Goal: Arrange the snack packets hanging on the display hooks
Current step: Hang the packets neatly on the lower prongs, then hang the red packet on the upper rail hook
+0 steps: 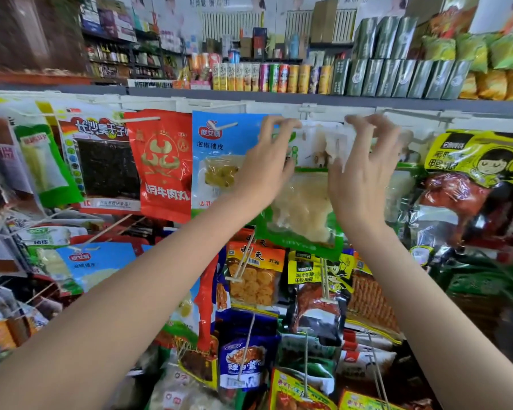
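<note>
The green-and-white packet [304, 208] is held up at the top row of the display, both hands at its header. The left hand [265, 170] is set on the packet's left upper edge, fingers curled over the top corner; the right hand [360, 179] is set on its right upper edge, fingertips bent and pinching the pale header. Whether the header is already threaded on a hook cannot be told, since that spot is hidden by the fingers and blurred.

Just left of the held packet the blue packet [216, 155] is hung on its white peg [227, 125], and left of that again the red packet [163, 167]. To the right of the held packet the yellow cartoon packet [480, 156] is hung, slightly tilted. Below the held packet more rows are crowded on long pegs.

The risks are judged as these: the hole could be missed by the hook, because it is covered by the fingers themselves; the thin header could be creased or torn if pulled unevenly; the blue packet could be nudged off its peg by the left wrist, being so close.
</note>
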{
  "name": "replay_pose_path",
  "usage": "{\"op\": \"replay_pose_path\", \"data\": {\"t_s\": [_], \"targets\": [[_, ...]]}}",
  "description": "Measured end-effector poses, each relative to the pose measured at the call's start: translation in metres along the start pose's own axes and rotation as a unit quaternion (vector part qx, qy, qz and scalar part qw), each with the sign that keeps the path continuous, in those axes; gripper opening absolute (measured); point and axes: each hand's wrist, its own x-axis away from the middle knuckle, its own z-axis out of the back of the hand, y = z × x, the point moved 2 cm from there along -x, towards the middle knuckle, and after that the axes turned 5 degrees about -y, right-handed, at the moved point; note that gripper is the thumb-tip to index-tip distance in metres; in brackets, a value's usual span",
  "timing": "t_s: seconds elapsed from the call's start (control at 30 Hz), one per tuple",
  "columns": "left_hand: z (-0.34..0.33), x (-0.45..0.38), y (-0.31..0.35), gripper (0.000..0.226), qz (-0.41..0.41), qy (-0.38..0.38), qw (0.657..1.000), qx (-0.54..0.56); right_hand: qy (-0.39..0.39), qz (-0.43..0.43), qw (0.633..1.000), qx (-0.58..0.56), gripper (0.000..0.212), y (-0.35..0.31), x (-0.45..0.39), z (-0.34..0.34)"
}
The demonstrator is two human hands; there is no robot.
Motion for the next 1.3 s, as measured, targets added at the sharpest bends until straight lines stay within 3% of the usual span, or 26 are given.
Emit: {"op": "replay_pose_path", "data": {"t_s": [0.03,0.1,0.17,0.23,0.33,0.43,0.5,0.6,0.73,0.8,0.87,1.0,1.07,1.2,1.3], "targets": [[-0.006,0.008,-0.003,0.059,-0.029,-0.017,0.999,-0.038,0.013,0.050,0.998,0.045,0.051,0.003,0.009,-0.003],[-0.017,0.024,-0.015,0.070,-0.048,-0.056,0.993,-0.095,-0.039,0.125,0.982,0.133,0.046,0.014,0.027,-0.019],[-0.027,0.036,-0.030,0.070,-0.044,-0.099,0.987,-0.117,-0.131,0.107,0.972,0.164,0.043,0.024,0.036,-0.032],[-0.028,0.048,-0.043,0.063,-0.043,-0.118,0.985,-0.117,-0.169,0.058,0.972,0.154,0.044,0.025,0.039,-0.031],[-0.018,0.064,-0.063,0.051,-0.020,-0.057,0.995,-0.083,-0.106,0.138,0.984,0.038,0.023,0.001,0.040,-0.020],[-0.004,0.072,-0.090,0.043,0.050,0.009,0.995,-0.080,-0.179,0.247,0.952,-0.030,0.020,-0.033,0.045,-0.032],[0.008,0.072,-0.106,0.041,0.089,0.042,0.992,-0.083,-0.245,0.212,0.946,0.002,0.025,-0.036,0.043,-0.053],[0.028,0.074,-0.124,0.039,0.125,0.083,0.985,-0.080,-0.305,0.079,0.948,0.038,0.033,-0.029,0.031,-0.071],[0.043,0.088,-0.143,0.034,0.135,0.087,0.983,-0.091,-0.267,0.062,0.962,-0.019,0.026,-0.043,0.029,-0.078],[0.043,0.105,-0.151,0.033,0.139,0.071,0.983,-0.097,-0.248,0.085,0.959,-0.106,0.019,-0.064,0.034,-0.076],[0.042,0.124,-0.160,0.032,0.136,0.048,0.983,-0.112,-0.293,0.116,0.934,-0.166,0.019,-0.091,0.049,-0.078],[0.039,0.154,-0.183,0.029,0.114,-0.038,0.988,-0.102,-0.546,0.117,0.818,-0.139,0.019,-0.134,0.102,-0.123],[0.039,0.160,-0.193,0.026,0.107,-0.102,0.984,-0.097,-0.612,0.083,0.780,-0.102,0.021,-0.144,0.122,-0.148],[0.047,0.165,-0.211,0.023,0.120,-0.197,0.972,-0.049,-0.628,0.010,0.776,-0.060,0.007,-0.151,0.143,-0.172],[0.058,0.164,-0.222,0.027,0.123,-0.241,0.962,-0.027,-0.617,-0.011,0.784,-0.067,0.021,-0.156,0.145,-0.169]]}}
